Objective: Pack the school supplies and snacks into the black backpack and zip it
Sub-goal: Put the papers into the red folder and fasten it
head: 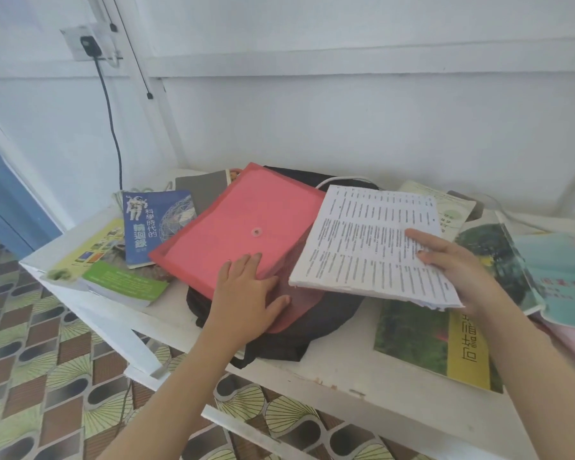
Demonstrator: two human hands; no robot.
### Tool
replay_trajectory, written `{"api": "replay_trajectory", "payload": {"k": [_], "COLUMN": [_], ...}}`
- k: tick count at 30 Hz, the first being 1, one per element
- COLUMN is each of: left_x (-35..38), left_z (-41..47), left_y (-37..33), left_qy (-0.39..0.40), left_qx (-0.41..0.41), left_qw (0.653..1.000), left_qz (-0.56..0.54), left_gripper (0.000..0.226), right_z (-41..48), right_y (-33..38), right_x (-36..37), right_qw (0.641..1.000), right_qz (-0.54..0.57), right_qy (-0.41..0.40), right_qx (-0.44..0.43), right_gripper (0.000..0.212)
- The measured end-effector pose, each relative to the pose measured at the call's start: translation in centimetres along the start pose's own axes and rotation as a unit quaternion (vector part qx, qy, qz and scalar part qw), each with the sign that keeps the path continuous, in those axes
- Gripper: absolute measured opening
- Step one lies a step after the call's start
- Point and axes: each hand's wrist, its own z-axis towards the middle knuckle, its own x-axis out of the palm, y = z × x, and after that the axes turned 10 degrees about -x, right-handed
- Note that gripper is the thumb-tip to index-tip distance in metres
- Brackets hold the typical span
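The black backpack (312, 330) lies flat in the middle of the white table (362, 390). A pink snap-button folder (233, 224) rests across its top. My left hand (246, 293) lies flat on the folder's near corner, fingers straight. My right hand (452, 260) grips a coverless printed booklet (365, 244) by its right edge, thumb on the page, holding it above the backpack's right side.
A blue book (146, 220), a grey notebook (203, 190) and a green-covered book (113, 273) lie left of the backpack. Green and yellow books (445, 336) and a teal one (558, 277) lie at the right. A black cable (110, 117) hangs down the wall.
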Motion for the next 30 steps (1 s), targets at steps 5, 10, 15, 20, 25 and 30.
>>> {"api": "replay_trajectory", "payload": {"k": [5,10,15,20,25,30], "left_x": [-0.2,0.1,-0.2,-0.3,-0.5,-0.7], "left_z": [0.0,0.2,1.4,2.7,3.5,3.3], "left_y": [0.1,0.1,0.2,0.3,0.5,1.7], "left_qy": [-0.013,-0.030,-0.043,-0.046,-0.038,0.033], "left_qx": [-0.040,-0.079,-0.101,-0.102,-0.089,-0.021], "left_qw": [0.999,0.987,0.981,0.980,0.982,0.976], "left_qz": [-0.019,-0.136,-0.157,-0.167,-0.162,-0.213], "left_gripper": [0.076,0.104,0.118,0.120,0.118,0.119], "right_z": [-0.3,-0.4,-0.1,0.3,1.2,1.8], "right_y": [-0.8,-0.9,-0.4,0.1,0.3,0.9], "right_x": [-1.2,-2.7,-4.2,-5.0,-5.2,-3.8], "right_qw": [1.000,0.998,0.990,0.982,0.966,0.968], "right_qz": [-0.024,-0.029,-0.006,-0.020,-0.029,-0.008], "right_qy": [0.012,0.048,0.134,0.184,0.247,0.239], "right_qx": [0.013,0.022,0.038,0.044,0.077,0.073], "right_gripper": [0.041,0.043,0.069,0.048,0.077,0.083]}}
